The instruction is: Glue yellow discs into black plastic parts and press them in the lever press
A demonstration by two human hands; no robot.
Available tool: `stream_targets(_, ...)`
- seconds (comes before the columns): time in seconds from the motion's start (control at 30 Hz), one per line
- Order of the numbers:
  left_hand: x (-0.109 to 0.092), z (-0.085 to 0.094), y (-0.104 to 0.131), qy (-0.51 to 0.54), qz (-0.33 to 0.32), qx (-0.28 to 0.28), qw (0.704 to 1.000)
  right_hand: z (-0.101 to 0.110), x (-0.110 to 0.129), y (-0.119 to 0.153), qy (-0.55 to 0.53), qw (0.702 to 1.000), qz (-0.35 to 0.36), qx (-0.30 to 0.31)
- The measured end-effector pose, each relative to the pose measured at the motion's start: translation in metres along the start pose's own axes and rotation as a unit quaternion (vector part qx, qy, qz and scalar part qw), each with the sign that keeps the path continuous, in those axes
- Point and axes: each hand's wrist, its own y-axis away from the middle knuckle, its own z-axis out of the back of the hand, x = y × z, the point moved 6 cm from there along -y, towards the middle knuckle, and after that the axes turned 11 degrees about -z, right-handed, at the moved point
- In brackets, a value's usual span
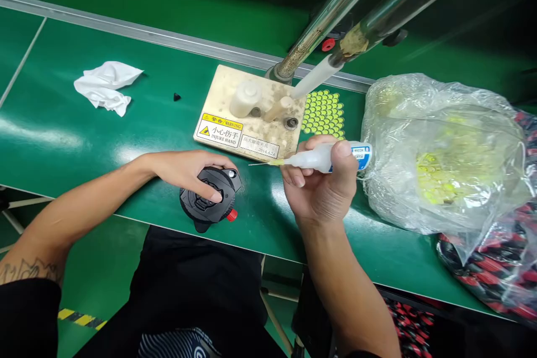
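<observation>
A round black plastic device with a small red knob [208,201] is sitting on the shiny green tabletop [260,229], close to the edge nearest the person. The left hand [195,176] is resting over it, the thumb pressing on its top face and the other fingers curling around its far side. Over to the right, the right hand [323,182] is gripping a clear squeeze bottle with a blue-and-white label [321,158], holding it nearly level, and its thin needle tip is pointing left, toward the space above the device, without touching it.

Just beyond the hands, a stained cream-coloured base plate with a yellow warning label [251,112] is lying at a slant, bearing white cylindrical posts. Behind it a metal column [319,25] is rising from the table. Beside the plate's right edge, a cluster of small yellow-green round pieces [323,113] is lying in packed rows. Farther right, a crumpled clear plastic bag [444,151] is holding more yellow-green pieces, next to a bag of red and black parts [499,268]. Off to the left, a crumpled white cloth [107,85] and a tiny black triangular piece [177,97] are lying apart on the tabletop.
</observation>
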Motion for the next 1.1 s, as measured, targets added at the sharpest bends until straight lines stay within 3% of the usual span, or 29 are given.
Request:
stream_targets(0.23, 0.004, -0.002, 0.0, -0.022, 0.025, -0.008, 0.999, -0.007, 0.004, 0.013, 0.036, 0.991, 0.098, -0.078)
stream_targets(0.4, 0.004, -0.003, 0.001, -0.02, 0.027, -0.014, 0.999, -0.009, 0.007, 0.032, 0.147, 0.963, 0.194, -0.112)
stream_targets(0.7, 0.001, -0.004, -0.001, -0.008, 0.007, -0.009, 1.0, -0.02, 0.012, 0.048, 0.321, 0.88, 0.337, -0.097)
stream_targets(1.1, 0.001, -0.003, 0.001, -0.022, 0.005, -0.006, 1.0, -0.032, 0.021, 0.052, 0.361, 0.833, 0.412, -0.078)
